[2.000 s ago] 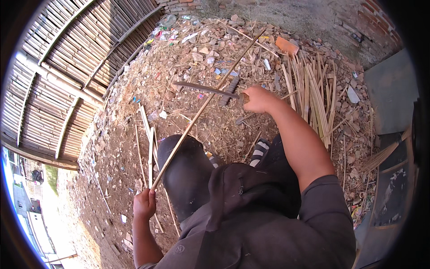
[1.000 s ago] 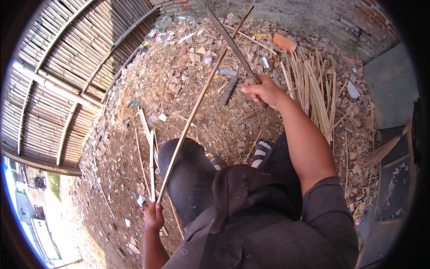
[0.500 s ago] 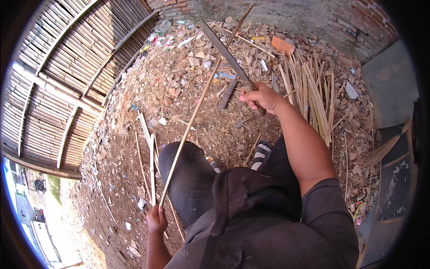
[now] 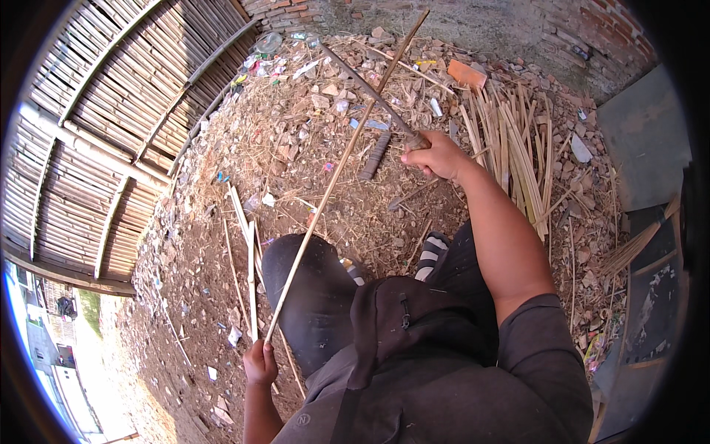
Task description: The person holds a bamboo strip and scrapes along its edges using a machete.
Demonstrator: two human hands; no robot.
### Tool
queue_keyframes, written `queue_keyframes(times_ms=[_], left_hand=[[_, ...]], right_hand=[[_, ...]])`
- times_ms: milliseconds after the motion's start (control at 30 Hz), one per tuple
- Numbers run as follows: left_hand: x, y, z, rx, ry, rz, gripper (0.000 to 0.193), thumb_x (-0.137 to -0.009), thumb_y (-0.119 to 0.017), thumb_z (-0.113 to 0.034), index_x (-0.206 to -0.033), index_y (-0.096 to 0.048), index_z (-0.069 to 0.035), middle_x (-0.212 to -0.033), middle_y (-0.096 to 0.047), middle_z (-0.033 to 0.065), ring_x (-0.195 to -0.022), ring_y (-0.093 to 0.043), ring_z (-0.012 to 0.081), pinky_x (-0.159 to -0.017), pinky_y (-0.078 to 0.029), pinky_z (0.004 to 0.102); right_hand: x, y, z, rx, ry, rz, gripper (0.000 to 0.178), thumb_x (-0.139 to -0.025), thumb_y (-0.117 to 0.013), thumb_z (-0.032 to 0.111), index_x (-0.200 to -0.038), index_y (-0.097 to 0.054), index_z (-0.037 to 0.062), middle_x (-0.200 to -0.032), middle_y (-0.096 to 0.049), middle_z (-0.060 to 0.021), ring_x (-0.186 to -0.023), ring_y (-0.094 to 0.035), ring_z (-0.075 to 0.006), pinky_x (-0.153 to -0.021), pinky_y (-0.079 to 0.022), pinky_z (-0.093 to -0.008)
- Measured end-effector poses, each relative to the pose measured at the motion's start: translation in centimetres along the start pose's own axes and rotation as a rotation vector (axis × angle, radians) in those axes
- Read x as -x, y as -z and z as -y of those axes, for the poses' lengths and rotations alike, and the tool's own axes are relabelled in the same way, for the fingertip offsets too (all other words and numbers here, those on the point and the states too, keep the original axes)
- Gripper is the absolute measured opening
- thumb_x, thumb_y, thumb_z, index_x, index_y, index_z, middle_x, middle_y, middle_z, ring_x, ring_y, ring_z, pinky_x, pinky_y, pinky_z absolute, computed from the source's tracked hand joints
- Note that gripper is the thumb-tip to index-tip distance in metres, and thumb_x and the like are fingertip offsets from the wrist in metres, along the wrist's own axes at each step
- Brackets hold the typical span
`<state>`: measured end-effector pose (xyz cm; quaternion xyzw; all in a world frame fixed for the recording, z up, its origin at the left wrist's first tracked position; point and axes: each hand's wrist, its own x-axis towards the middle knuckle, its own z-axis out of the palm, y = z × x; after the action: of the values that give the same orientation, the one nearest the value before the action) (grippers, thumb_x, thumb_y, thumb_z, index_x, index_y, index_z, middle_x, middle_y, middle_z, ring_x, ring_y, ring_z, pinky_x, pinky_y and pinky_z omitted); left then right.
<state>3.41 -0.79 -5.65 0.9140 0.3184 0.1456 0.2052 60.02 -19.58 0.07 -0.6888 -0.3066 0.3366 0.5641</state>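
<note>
Near my left thigh, my left hand (image 4: 259,362) is closed around the lower end of a long bamboo strip (image 4: 318,216). The strip slants up and away to the far wall, darker toward its far end. My right hand (image 4: 438,157) grips the handle of a machete (image 4: 347,68) out in front of me. Its blade points up and left and crosses the strip, seen nearly edge-on. Whether blade and strip touch, I cannot tell. Below the crossing, a dark ridged cylinder (image 4: 376,155) lies on the ground by my right hand.
Split bamboo strips (image 4: 518,152) lie piled at the right, and several more strips (image 4: 252,277) lie beside my left knee. An orange brick piece (image 4: 467,74) rests near the far wall (image 4: 503,44). A bamboo slat fence (image 4: 111,96) stands at the left, grey panels (image 4: 640,140) at the right.
The machete has turned from showing its flat side to nearly edge-on, and its tip has shifted left. The strip's far end has swung slightly right. My left hand has barely moved.
</note>
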Motion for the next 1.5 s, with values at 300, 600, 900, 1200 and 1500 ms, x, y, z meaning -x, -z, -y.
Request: queue_keyframes(times_ms=[300, 600, 900, 1200, 1500], left_hand=[[0.4, -0.5, 0.1, 0.023, 0.022, -0.010, 0.043, -0.103, -0.046, -0.033, -0.071, -0.048, -0.004, -0.054, -0.049, 0.0174, -0.051, -0.055, 0.0422, -0.049, -0.041, 0.0478], [0.6, -0.8, -0.2, 0.048, 0.065, -0.010, 0.040, -0.102, -0.045, -0.029, -0.071, -0.047, -0.004, -0.055, -0.050, 0.0183, -0.053, -0.055, 0.0430, -0.049, -0.040, 0.0492], [0.7, -0.9, 0.3, 0.002, 0.025, -0.026, 0.040, -0.102, -0.047, -0.031, -0.072, -0.048, -0.005, -0.058, -0.051, 0.0193, -0.054, -0.055, 0.0448, -0.050, -0.041, 0.0498], [0.7, -0.9, 0.0, 0.015, 0.021, -0.014, 0.040, -0.102, -0.045, -0.031, -0.073, -0.047, -0.005, -0.058, -0.050, 0.0190, -0.055, -0.055, 0.0447, -0.050, -0.040, 0.0500], [0.7, -0.9, -0.3, -0.022, 0.000, -0.035, 0.038, -0.102, -0.045, -0.029, -0.073, -0.047, -0.005, -0.059, -0.051, 0.0195, -0.055, -0.055, 0.0446, -0.050, -0.040, 0.0500]], right_hand=[[-0.3, 1.5, -0.6, 0.019, 0.027, -0.073, 0.019, -0.085, -0.075, 0.016, -0.084, -0.059, 0.0062, -0.065, -0.054, 0.0019, -0.051, -0.048, -0.0072, -0.049, -0.038, -0.0269], [0.0, 1.0, -0.1, 0.130, 0.048, -0.149, 0.020, -0.083, -0.075, 0.019, -0.086, -0.061, 0.0055, -0.064, -0.055, 0.0014, -0.052, -0.049, -0.0090, -0.051, -0.039, -0.0291], [0.1, 0.3, 0.1, 0.240, 0.141, -0.162, 0.026, -0.081, -0.078, 0.025, -0.089, -0.064, 0.0049, -0.068, -0.056, 0.0014, -0.057, -0.053, -0.0097, -0.055, -0.043, -0.0295], [1.3, -0.7, 2.4, 0.437, 0.083, -0.066, 0.039, -0.076, -0.077, 0.031, -0.102, -0.070, 0.0038, -0.084, -0.067, -0.0114, -0.079, -0.064, -0.0238, -0.076, -0.049, -0.0373], [2.0, -1.0, 3.2, 1.030, 0.513, -0.346, 0.020, -0.073, -0.075, 0.021, -0.085, -0.064, 0.0095, -0.077, -0.066, -0.0109, -0.078, -0.066, -0.0364, -0.067, -0.049, -0.0492]])
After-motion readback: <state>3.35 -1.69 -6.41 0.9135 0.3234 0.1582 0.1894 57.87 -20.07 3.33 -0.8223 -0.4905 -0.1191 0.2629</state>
